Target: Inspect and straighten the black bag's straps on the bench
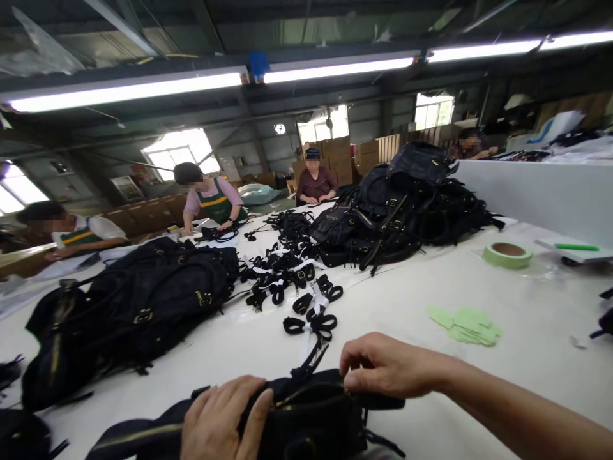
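Observation:
A black bag [316, 421] with gold-coloured zips lies at the front edge of the table. My left hand [220, 415] wraps over its left part, thumb beside the partly open zip. At the bag's upper right corner, by one end of the zip, my right hand [378, 367] pinches the edge between thumb and fingers. Whether it grips a zip pull or only the fabric is hidden. Just beyond the bag lie bundled black straps [311, 326], tied with white wraps.
Stacked black bags [143, 300] lie on the left, with a taller pile of black bags [397, 211] behind. Green tape [507, 254], green paper pieces [467, 326] and a green pen [577, 247] are on the right. Several co-workers [215, 198] sit around the white table [402, 306].

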### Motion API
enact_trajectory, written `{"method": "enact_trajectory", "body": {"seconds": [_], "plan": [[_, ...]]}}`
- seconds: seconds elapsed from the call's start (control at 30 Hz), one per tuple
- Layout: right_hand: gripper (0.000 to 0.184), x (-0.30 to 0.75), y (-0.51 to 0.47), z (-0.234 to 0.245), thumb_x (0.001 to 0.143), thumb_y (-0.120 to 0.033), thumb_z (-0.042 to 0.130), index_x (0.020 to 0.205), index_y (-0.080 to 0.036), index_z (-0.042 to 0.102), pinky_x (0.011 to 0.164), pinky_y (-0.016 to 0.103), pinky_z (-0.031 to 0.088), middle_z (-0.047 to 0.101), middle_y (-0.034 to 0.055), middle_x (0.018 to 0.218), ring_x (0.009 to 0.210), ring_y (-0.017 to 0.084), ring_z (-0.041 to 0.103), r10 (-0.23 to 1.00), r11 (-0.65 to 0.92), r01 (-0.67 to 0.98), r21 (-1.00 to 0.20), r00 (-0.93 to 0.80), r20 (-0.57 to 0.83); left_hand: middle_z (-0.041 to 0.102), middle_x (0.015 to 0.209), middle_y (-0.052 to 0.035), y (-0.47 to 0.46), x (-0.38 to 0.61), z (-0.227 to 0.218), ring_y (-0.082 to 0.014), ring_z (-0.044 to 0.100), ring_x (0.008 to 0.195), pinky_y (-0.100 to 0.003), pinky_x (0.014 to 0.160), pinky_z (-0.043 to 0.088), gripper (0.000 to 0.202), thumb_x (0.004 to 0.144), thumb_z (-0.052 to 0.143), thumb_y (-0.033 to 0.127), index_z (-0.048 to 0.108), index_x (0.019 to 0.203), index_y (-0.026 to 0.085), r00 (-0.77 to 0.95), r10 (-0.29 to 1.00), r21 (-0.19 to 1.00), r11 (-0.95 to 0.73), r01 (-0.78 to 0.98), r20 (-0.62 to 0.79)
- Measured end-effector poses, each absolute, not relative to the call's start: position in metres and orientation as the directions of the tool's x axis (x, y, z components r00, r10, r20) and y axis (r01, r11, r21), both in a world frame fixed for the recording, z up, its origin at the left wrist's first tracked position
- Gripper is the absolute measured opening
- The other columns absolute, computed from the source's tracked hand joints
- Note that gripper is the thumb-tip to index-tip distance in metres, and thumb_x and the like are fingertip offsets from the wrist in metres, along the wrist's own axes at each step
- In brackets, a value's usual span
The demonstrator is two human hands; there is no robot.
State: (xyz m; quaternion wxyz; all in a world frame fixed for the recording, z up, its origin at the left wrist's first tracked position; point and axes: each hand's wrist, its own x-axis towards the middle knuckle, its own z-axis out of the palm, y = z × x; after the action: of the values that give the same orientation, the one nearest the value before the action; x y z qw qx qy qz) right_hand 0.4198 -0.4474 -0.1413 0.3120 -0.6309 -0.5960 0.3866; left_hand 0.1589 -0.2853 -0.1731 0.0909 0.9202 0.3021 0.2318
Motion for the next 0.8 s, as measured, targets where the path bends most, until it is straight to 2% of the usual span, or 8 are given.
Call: {"method": "enact_trajectory", "body": {"seconds": [0.1, 0.17, 0.3, 0.4, 0.47, 0.53, 0.67, 0.8], "plan": [[0.021, 0.413, -0.456, -0.149, 0.084, -0.034, 0.059, 0.092, -0.016, 0.064, 0.052, 0.018, 0.033, 0.055, -0.0029, 0.071, 0.062, 0.01, 0.046, 0.984, -0.168, 0.403, -0.9, 0.018, -0.175, 0.07, 0.107, 0.0031, -0.286, 0.171, -0.153, -0.0263, 0.06, 0.105, -0.054, 0.107, 0.024, 0.029, 0.086, 0.052, 0.057, 0.066, 0.101, 0.036, 0.788, 0.606, 0.365, -0.761, 0.536, 0.108], [0.019, 0.411, -0.457, -0.148, 0.083, -0.034, 0.06, 0.085, -0.015, 0.063, 0.052, 0.018, 0.033, 0.054, -0.0031, 0.07, 0.063, 0.01, 0.045, 0.981, -0.184, 0.398, -0.899, 0.013, -0.195, 0.069, 0.107, 0.0026, -0.292, 0.179, -0.144, -0.025, 0.06, 0.104, -0.049, 0.107, 0.028, 0.029, 0.086, 0.053, 0.056, 0.065, 0.104, 0.036, 0.831, 0.556, 0.429, -0.755, 0.496, 0.017], [0.022, 0.414, -0.453, -0.147, 0.084, -0.037, 0.058, 0.082, -0.016, 0.063, 0.053, 0.019, 0.032, 0.05, -0.0041, 0.065, 0.061, 0.01, 0.043, 0.975, -0.17, 0.407, -0.897, -0.063, -0.214, 0.067, 0.089, 0.0008, -0.304, 0.184, -0.134, -0.0205, 0.061, 0.09, -0.033, 0.084, 0.045, 0.016, 0.087, 0.057, 0.043, 0.065, 0.09, 0.029, 0.875, 0.484, 0.426, -0.796, 0.431, 0.019], [0.025, 0.415, -0.449, -0.147, 0.084, -0.04, 0.057, 0.079, -0.016, 0.063, 0.051, 0.02, 0.031, 0.047, -0.0044, 0.063, 0.059, 0.01, 0.041, 0.977, -0.152, 0.417, -0.896, -0.071, -0.199, 0.064, 0.076, 0.0004, -0.31, 0.181, -0.13, -0.0188, 0.058, 0.075, -0.031, 0.072, 0.043, 0.02, 0.092, 0.05, 0.037, 0.06, 0.079, 0.025, 0.894, 0.445, 0.289, -0.863, 0.415, 0.047], [0.024, 0.414, -0.448, -0.149, 0.082, -0.039, 0.059, 0.078, -0.015, 0.062, 0.049, 0.02, 0.029, 0.046, -0.0047, 0.061, 0.057, 0.009, 0.039, 0.974, -0.173, 0.363, -0.915, -0.074, -0.214, 0.062, 0.074, 0.0003, -0.313, 0.176, -0.129, -0.0183, 0.057, 0.072, -0.03, 0.07, 0.042, 0.024, 0.093, 0.047, 0.038, 0.057, 0.076, 0.024, 0.909, 0.413, 0.269, -0.883, 0.385, 0.052], [0.022, 0.412, -0.447, -0.152, 0.079, -0.037, 0.062, 0.078, -0.015, 0.061, 0.048, 0.02, 0.028, 0.047, -0.0044, 0.062, 0.057, 0.009, 0.038, 0.972, -0.193, 0.251, -0.948, -0.084, -0.22, 0.06, 0.074, 0.0003, -0.317, 0.173, -0.128, -0.0171, 0.056, 0.072, -0.028, 0.07, 0.042, 0.027, 0.094, 0.044, 0.039, 0.054, 0.075, 0.023, 0.904, 0.423, 0.345, -0.859, 0.378, 0.061], [0.033, 0.404, -0.447, -0.16, 0.075, -0.045, 0.066, 0.078, -0.013, 0.057, 0.048, 0.02, 0.025, 0.047, -0.003, 0.063, 0.056, 0.009, 0.036, 0.984, -0.179, -0.038, -0.983, -0.023, -0.178, 0.058, 0.074, -0.0001, -0.327, 0.18, -0.124, -0.0166, 0.056, 0.07, -0.027, 0.07, 0.042, 0.032, 0.095, 0.036, 0.048, 0.052, 0.081, 0.023, 0.813, 0.581, 0.536, -0.696, 0.478, 0.031], [0.049, 0.394, -0.447, -0.168, 0.071, -0.058, 0.071, 0.075, -0.013, 0.053, 0.05, 0.019, 0.024, 0.043, -0.0043, 0.061, 0.055, 0.008, 0.032, 0.983, -0.146, -0.214, -0.966, 0.078, -0.166, 0.059, 0.088, -0.0038, -0.337, 0.201, -0.116, -0.0242, 0.056, 0.084, -0.034, 0.076, 0.041, 0.042, 0.076, 0.062, 0.057, 0.061, 0.102, 0.024, 0.803, 0.59, 0.505, -0.671, 0.543, -0.08]]}}
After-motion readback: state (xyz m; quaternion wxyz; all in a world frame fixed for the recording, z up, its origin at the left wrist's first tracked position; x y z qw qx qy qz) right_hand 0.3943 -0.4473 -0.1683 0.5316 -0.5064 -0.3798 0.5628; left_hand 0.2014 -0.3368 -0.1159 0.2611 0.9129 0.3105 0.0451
